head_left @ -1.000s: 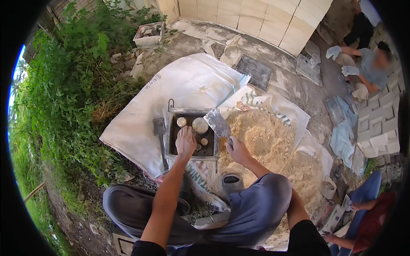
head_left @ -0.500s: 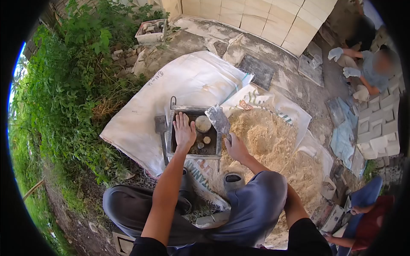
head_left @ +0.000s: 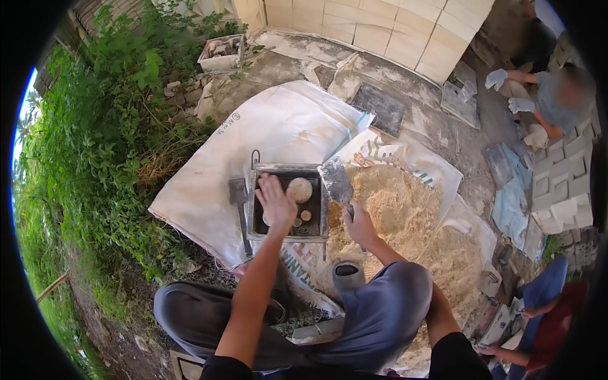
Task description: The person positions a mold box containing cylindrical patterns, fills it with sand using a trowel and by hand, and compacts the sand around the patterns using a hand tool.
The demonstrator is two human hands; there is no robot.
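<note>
Sand (head_left: 396, 206) lies in a loose heap on the right, next to a dark square box (head_left: 325, 218) that sits on a white sack (head_left: 272, 120). Inside the box are round pieces: one big disc (head_left: 299, 189) and two small discs (head_left: 306, 215) below it. A pale round piece (head_left: 265, 219) peeks out beside the left hand (head_left: 277, 201), but most of it is hidden.

The left hand is over the left side of the box, with its fingers straight and a little spread. It does not seem to hold anything, and I cannot tell if the palm touches what is below. The right hand (head_left: 359, 226) has its grip wrapped around the handle of a trowel (head_left: 335, 180). The flat blade is by the top right corner of the box and hides a bit of the rim.

A few things could go wrong. If the left hand pushes sideways, the round pieces could slide and bump, as nothing seems to pin them down. If the blade swings left, its edge could knock the big disc or poke the left hand, since both are near. A hard bump could rock the box, because the sack looks soft and wrinkly.
</note>
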